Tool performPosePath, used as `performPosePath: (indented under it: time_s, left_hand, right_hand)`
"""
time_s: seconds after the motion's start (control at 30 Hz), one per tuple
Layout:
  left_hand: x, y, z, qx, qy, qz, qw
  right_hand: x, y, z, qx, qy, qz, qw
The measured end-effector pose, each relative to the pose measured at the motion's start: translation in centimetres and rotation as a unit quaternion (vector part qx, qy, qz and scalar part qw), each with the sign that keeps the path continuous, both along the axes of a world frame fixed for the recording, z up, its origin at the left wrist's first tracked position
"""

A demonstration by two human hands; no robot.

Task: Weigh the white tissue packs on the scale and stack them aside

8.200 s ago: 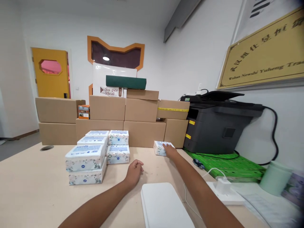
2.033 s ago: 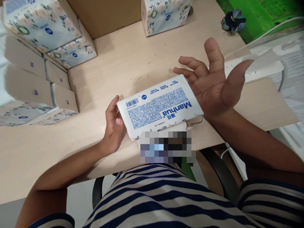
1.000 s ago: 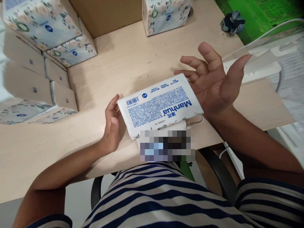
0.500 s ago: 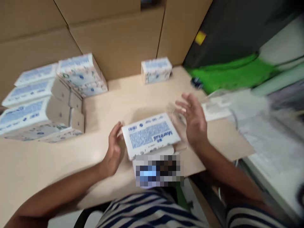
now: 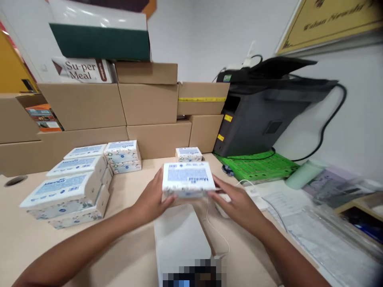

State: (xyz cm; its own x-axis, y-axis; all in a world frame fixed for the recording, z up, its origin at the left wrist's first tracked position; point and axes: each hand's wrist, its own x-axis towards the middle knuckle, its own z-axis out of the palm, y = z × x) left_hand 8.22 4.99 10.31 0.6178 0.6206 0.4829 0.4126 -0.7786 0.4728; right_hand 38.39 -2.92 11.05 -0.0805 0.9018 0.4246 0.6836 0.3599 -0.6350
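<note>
Between my two hands is a white and blue pack of tissues (image 5: 189,176), held level above the table. My left hand (image 5: 152,196) grips its left end, with the thumb along the near lower edge. On the opposite end, my right hand (image 5: 235,199) presses with its fingers and thumb. Below the pack lies a flat pale grey slab (image 5: 182,231), and a pixelated patch covers its near part. A similar tissue pack (image 5: 188,154) stands behind, partly hidden by the held one.
Stacked tissue packs (image 5: 61,191) stand at the left, with another stack (image 5: 123,156) behind them. Cardboard boxes (image 5: 152,137) wall off the back. At the right are a black printer (image 5: 254,115), a green mat (image 5: 251,165), a white cable (image 5: 220,235) and papers (image 5: 323,235).
My hands have gone from open beside the tissue pack to gripping both ends. The pack is now raised and farther forward. My view has tilted up, showing the boxes and printer.
</note>
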Motion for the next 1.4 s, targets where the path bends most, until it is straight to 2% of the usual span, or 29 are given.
performPosePath:
  time_s: [0.07, 0.13, 0.17, 0.27, 0.37, 0.5, 0.7, 0.8, 0.9, 0.97, 1.03, 1.07, 1.1, 1.17, 1.23, 1.3, 1.4]
  left_hand:
    - [3.4, 5.1, 2.6, -0.021, -0.037, 0.036, 0.998]
    - [6.6, 10.2, 3.9, -0.11, -0.079, 0.092, 0.986]
    - [7.9, 12.5, 4.1, -0.128, -0.086, 0.103, 0.983]
    - [10.2, 17.3, 3.0, -0.166, -0.087, 0.122, 0.975]
    - [10.5, 18.6, 0.8, -0.195, -0.088, 0.135, 0.967]
    - [9.6, 18.5, -1.3, -0.209, -0.089, 0.144, 0.963]
    - [10.5, 18.8, -1.6, -0.237, -0.082, 0.183, 0.951]
    - [11.3, 17.0, -1.5, -0.237, -0.098, 0.201, 0.945]
    - [9.3, 12.1, -1.9, -0.238, -0.113, 0.179, 0.948]
    - [5.6, 7.3, -2.7, -0.242, -0.109, 0.141, 0.954]
    - [0.7, 2.0, -3.9, -0.236, -0.093, 0.104, 0.962]
    - [-1.9, -0.5, -4.5, -0.212, -0.051, 0.063, 0.974]
    - [-4.4, -2.8, -5.1, -0.192, -0.015, 0.049, 0.98]
    - [-8.2, -6.5, -6.2, -0.191, 0.021, 0.078, 0.978]
    - [-10.2, -8.7, -7.0, -0.215, 0.029, 0.132, 0.967]
    - [-10.6, -9.8, -7.5, -0.229, 0.044, 0.157, 0.96]
    - [-9.8, -10.4, -7.6, -0.223, 0.101, 0.118, 0.962]
  right_hand:
    - [0.8, 5.1, 1.8, 0.027, -0.061, -0.062, 0.996]
    - [1.1, 10.5, 3.4, -0.004, -0.184, -0.155, 0.971]
    - [1.1, 13.0, 4.0, -0.056, -0.255, -0.195, 0.945]
    - [0.7, 18.5, 4.4, -0.126, -0.321, -0.207, 0.916]
    - [0.3, 21.0, 3.7, -0.144, -0.343, -0.202, 0.906]
    - [0.3, 21.8, 2.8, -0.14, -0.353, -0.207, 0.902]
    - [-0.1, 21.7, 3.1, -0.159, -0.345, -0.222, 0.898]
    - [-1.0, 20.4, 3.7, -0.172, -0.34, -0.232, 0.895]
    - [-2.1, 16.8, 3.2, -0.157, -0.337, -0.228, 0.9]
    - [-2.8, 13.0, 1.5, -0.129, -0.314, -0.19, 0.921]
    - [-3.3, 8.8, -1.0, -0.101, -0.232, -0.109, 0.961]
    - [-3.6, 6.8, -2.4, -0.101, -0.183, -0.072, 0.975]
    - [-3.8, 4.9, -3.8, -0.117, -0.146, -0.039, 0.982]
    - [-4.5, 2.1, -6.1, -0.149, -0.086, 0.001, 0.985]
    - [-5.4, 0.6, -7.8, -0.157, -0.045, 0.016, 0.986]
    - [-6.5, 0.1, -8.9, -0.145, -0.011, 0.005, 0.989]
    - [-7.7, 0.4, -10.1, -0.147, 0.056, -0.03, 0.987]
